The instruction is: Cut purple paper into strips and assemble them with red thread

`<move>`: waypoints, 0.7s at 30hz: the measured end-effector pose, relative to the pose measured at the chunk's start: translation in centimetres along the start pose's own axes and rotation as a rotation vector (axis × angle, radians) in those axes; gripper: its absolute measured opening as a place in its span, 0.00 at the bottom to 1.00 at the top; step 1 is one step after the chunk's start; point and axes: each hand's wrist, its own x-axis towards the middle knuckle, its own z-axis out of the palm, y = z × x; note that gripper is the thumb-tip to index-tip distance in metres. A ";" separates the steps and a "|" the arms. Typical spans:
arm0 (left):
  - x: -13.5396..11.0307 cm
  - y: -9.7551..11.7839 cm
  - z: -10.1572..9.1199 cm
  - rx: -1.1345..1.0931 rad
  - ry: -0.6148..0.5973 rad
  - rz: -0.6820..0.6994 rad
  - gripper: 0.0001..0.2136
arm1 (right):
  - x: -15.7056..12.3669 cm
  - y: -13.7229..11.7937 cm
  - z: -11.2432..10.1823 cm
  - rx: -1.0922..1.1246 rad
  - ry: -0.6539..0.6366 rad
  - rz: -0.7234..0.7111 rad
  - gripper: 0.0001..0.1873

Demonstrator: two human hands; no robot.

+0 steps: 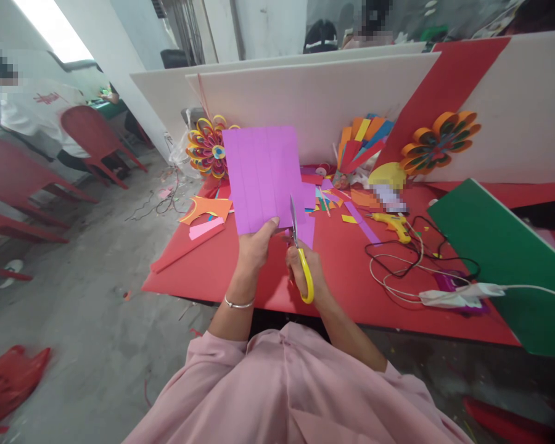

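One purple sheet (261, 176), flat and smooth with faint straight lines along its length, stands raised over the red worktop (268, 293) in your left grip (256, 242). Your thumb presses the near edge, closed on the sheet; the other fingers are hidden beneath it. Its long axis runs away from you, the far end leaning slightly left, and its face is turned toward you.

Your right grip (305, 262) is curled around the scissors (302, 256), a slim metal tool with a rounded yellow handle loop. The blades point away from you and a little left, by the sheet's near right corner; how far they are parted you cannot tell from this angle. A smooth silver bangle (239, 304) circles your left wrist.

To your left on the worktop lie an orange cutout (206, 209) with curved edges and a flat pink strip (206, 229). Behind the sheet's left edge stands a flower of looped, multicoloured strips (203, 148); well to the right, another flower, orange-rimmed (439, 145), shows against the upright panels. Nearer on that side sit a yellow glue gun (396, 228), looping cords, a white power strip (453, 298) and a rigid green board (504, 259).
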 end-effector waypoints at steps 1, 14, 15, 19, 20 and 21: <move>0.0 0.0 0.0 0.008 0.004 0.001 0.16 | 0.0 0.0 0.0 -0.004 0.004 0.000 0.39; -0.1 0.2 0.2 -0.007 0.009 -0.008 0.16 | -0.1 0.0 0.3 -0.036 0.037 0.016 0.39; -0.2 0.2 0.1 -0.004 0.013 -0.009 0.16 | -0.1 0.1 0.3 -0.029 0.037 0.018 0.39; -0.2 0.1 0.0 0.008 0.018 -0.014 0.16 | -0.1 0.3 0.4 -0.023 0.039 0.021 0.39; -0.2 0.1 0.0 0.007 0.015 -0.014 0.16 | -0.1 0.3 0.4 -0.026 0.040 0.020 0.39; -0.2 0.1 0.0 0.006 0.010 -0.013 0.16 | -0.2 0.3 0.4 -0.029 0.042 0.019 0.39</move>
